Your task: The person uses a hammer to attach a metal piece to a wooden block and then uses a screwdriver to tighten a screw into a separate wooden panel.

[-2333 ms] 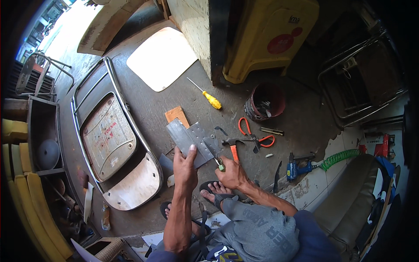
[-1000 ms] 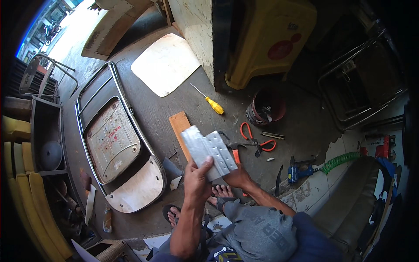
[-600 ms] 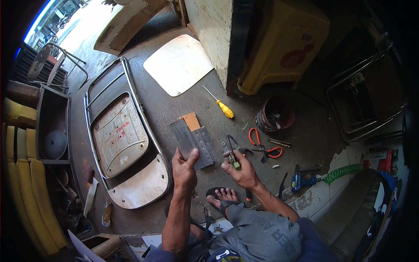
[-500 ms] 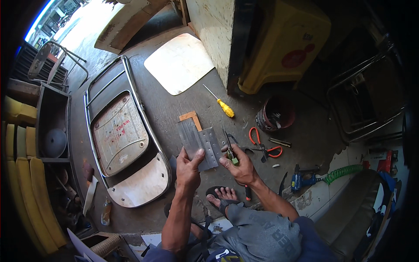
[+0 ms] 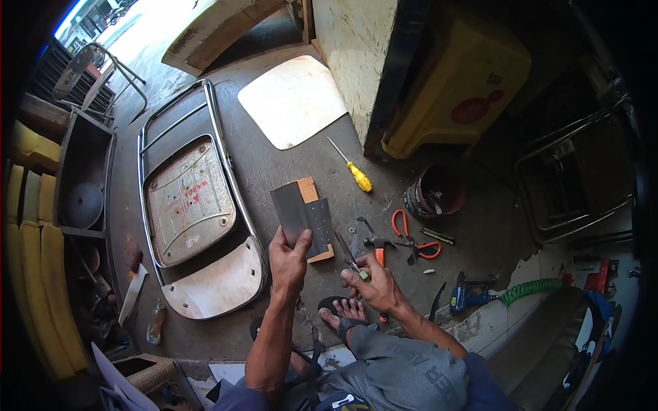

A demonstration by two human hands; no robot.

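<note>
My left hand (image 5: 288, 264) grips the lower edge of a dark grey sheet (image 5: 301, 222), thumb on top. The sheet has a stepped outline and rows of small holes. Beneath it, parts of a brown wooden board (image 5: 308, 191) show at the top and lower right. My right hand (image 5: 375, 284) is closed around a narrow pointed metal tool with a green handle (image 5: 363, 275), its tip up beside the sheet's right edge. The fingers hide much of the tool, so its exact kind is unclear. A hammer (image 5: 379, 251) with an orange handle lies on the floor just beyond this hand.
A folding chair frame (image 5: 214, 137) lies to the left, a pale panel (image 5: 291, 103) beyond. Rightward are a yellow screwdriver (image 5: 359, 177), orange-handled pliers (image 5: 413, 246), a bucket (image 5: 433, 192) and a blue air tool (image 5: 468, 296) with a green coiled hose. A yellow stool (image 5: 466, 75) stands behind.
The sheet has tilted and shifted slightly left in my left hand, uncovering the wooden board's lower right corner. My right hand has moved lower with its tool, and the hammer head now shows.
</note>
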